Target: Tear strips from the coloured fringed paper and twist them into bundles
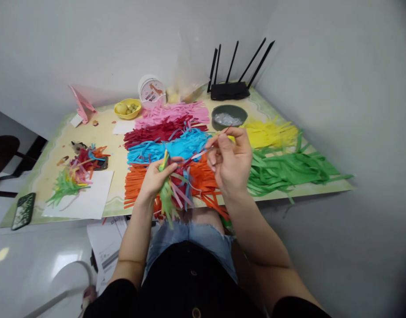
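— What is the left hand (pixel 156 177) doing?

— Its grip is closed around a bundle of mixed strips (pixel 175 191), green, pink, blue and red. It holds the bundle just over the near edge of the desk (pixel 57 150), above the person's lap, and the loose ends hang down.

— And the right hand (pixel 231 162)?

— Raised just beside the left, a little higher. Thumb and fingertips are pinched shut on a thin strip (pixel 200 154) that runs back to the top of the bundle.

— What lies under them?

— Cut paper, sorted by colour. The orange heap (pixel 137 185) is right beneath the hands and the blue heap (pixel 170 148) is behind it. Then come the dark red heap (pixel 156 132) and the pink heap (pixel 176 112), farthest back. To the right are the yellow heap (pixel 272 132) and the green heap (pixel 285 170), which reaches the desk's edge.

— Anything else?

— A dark bowl (pixel 229 115) with something pale in it sits between pink and yellow. There's a black router (pixel 230 90) at the wall and a small yellow bowl (pixel 127 108). On the left some tufts of mixed strips (pixel 77 170) lie partly on a white sheet (pixel 87 198), with a phone (pixel 23 211) near that corner.
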### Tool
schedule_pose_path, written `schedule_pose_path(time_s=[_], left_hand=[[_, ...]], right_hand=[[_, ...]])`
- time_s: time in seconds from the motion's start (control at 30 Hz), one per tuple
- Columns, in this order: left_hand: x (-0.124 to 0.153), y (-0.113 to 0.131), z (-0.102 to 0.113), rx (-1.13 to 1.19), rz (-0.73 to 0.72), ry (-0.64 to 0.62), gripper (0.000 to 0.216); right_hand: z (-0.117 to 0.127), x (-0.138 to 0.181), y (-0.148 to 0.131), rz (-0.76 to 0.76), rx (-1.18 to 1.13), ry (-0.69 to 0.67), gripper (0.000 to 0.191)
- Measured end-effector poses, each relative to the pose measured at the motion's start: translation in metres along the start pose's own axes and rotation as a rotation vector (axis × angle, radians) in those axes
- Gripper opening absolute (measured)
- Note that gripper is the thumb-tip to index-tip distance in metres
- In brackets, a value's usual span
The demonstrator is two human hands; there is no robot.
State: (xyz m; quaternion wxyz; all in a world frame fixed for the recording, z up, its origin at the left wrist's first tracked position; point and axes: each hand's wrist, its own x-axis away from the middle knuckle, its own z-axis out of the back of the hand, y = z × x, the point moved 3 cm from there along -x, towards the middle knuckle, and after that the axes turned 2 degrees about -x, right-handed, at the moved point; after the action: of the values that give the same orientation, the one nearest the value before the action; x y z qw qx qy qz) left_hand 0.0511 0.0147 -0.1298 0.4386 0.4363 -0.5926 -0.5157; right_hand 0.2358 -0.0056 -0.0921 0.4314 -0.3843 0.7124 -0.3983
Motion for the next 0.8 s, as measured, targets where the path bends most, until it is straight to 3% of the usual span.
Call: schedule_pose_path(time_s=[0.23,0.47,0.8], left_hand=[[-0.009,0.004,0.008,0.058,-0.155,0.209,0.039],[-0.002,0.005,0.006,-0.012,-0.216,0.311,0.034],[-0.001,0.002,0.006,-0.006,-0.227,0.332,0.032]], right_hand=[[-0.021,0.005,0.009,0.049,0.457,-0.393,0.019],[-0.029,0.007,0.017,0.058,0.518,-0.379,0.019],[-0.028,0.006,0.017,0.016,0.471,-0.364,0.020]])
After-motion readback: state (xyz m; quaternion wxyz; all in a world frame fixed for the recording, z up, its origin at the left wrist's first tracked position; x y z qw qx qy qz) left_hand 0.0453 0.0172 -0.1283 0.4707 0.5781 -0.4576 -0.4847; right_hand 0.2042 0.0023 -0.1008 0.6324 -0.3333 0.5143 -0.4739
